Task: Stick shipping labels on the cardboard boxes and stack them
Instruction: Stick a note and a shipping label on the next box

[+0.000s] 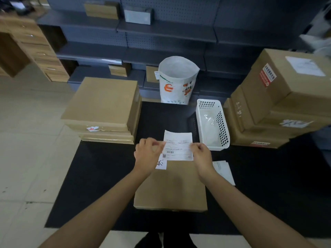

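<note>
shipping label [178, 145] | pinched between both hands, left [148, 154], right [201, 154] | above cardboard box [172, 187]

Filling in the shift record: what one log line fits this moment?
stage: peeling | left hand, right hand: pinching white printed shipping label | target: flat brown cardboard box below, unlabelled spot | stacks: both sides

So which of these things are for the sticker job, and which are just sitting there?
For the job:
label, pinched between left hand and right hand
box in front
left stack of boxes
right stack of boxes

Just sitting there:
white basket
paper bag
shelves
wooden drawers
</note>
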### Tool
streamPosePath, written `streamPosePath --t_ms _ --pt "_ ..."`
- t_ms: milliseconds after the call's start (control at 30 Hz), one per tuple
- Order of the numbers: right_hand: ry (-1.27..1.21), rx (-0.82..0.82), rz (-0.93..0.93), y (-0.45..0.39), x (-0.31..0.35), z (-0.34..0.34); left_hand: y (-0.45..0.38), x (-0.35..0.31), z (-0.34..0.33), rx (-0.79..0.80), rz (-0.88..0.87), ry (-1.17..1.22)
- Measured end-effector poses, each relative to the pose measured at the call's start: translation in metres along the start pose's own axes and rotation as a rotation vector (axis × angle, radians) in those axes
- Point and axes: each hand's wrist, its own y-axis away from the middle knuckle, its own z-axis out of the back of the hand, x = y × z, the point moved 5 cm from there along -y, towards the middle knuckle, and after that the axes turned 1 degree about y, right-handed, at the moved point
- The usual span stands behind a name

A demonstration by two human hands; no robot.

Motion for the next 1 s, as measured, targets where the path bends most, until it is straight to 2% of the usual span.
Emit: streamPosePath --t_ms 67,200,367,567,667,1000 --pt "-0.014 -0.010 -0.049 0.008 -0.015 0.000 0.005 0.012 -0.012 0.092 -0.030 0.066" --pt "0.055 -0.068 -0.064 0.018 -0.036 0.006 0.024 0.019 -0.027 0.171 -0.048 0.122" --pt "0.285 -0.141 0.032 0.020 -0.053 0.019 0.033 0.025 -0.038 0.129 -0.127 -0.100" --pt "0.490 -0.131 0.067 0.015 -0.074 0.025 0.044 0.033 -0.048 0.088 -0.140 -0.210" --pt "0.520 -0.115 0.066 0.015 -0.079 0.029 0.047 0.035 -0.054 0.091 -0.167 -0.297" --pt "0.542 -0.074 0.053 0.011 -0.086 0.033 0.050 0.035 -0.063 0.056 -0.146 -0.344"
